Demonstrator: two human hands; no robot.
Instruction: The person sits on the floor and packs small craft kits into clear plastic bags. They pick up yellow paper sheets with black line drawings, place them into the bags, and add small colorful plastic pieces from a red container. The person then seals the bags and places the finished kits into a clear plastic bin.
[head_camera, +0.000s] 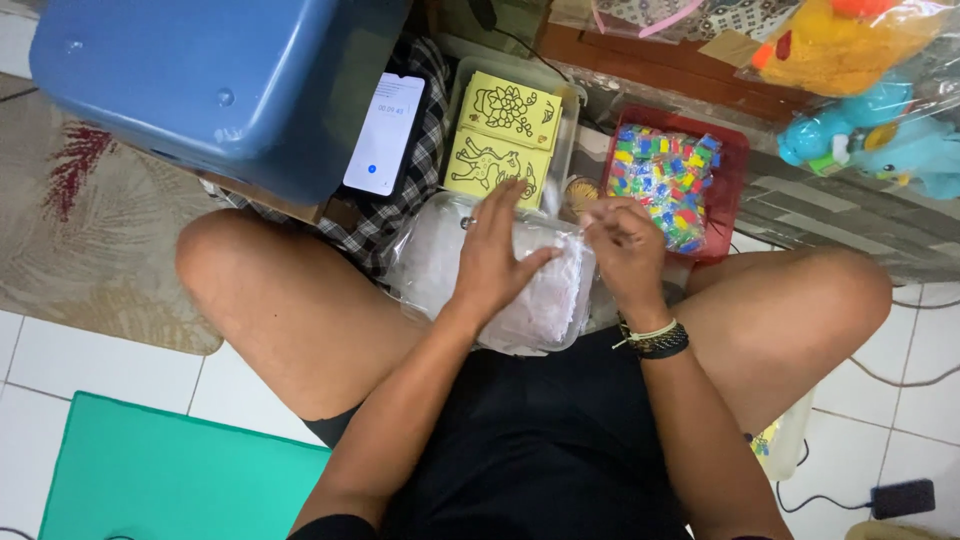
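White tiled floor with a patterned rug (95, 215), clear plastic bag (520, 275) on the seated person's lap, left hand (492, 258) spread flat on it, right hand (625, 240) pinching its edge, yellow picture cards (500, 135) beyond the bag, red tray of coloured blocks (672, 175) right of the cards, phone (385, 133) left.

The person wears black shorts (545, 450) that cover the lap and leave both knees bare. Both forearms are bare, with no sleeves reaching past the elbows. On the right wrist, just below the right hand (628, 243), sits a stack of bracelets (653, 339): a dark beaded band and a thin pale cord band above it. The left hand (492, 262) carries no rings or bands.
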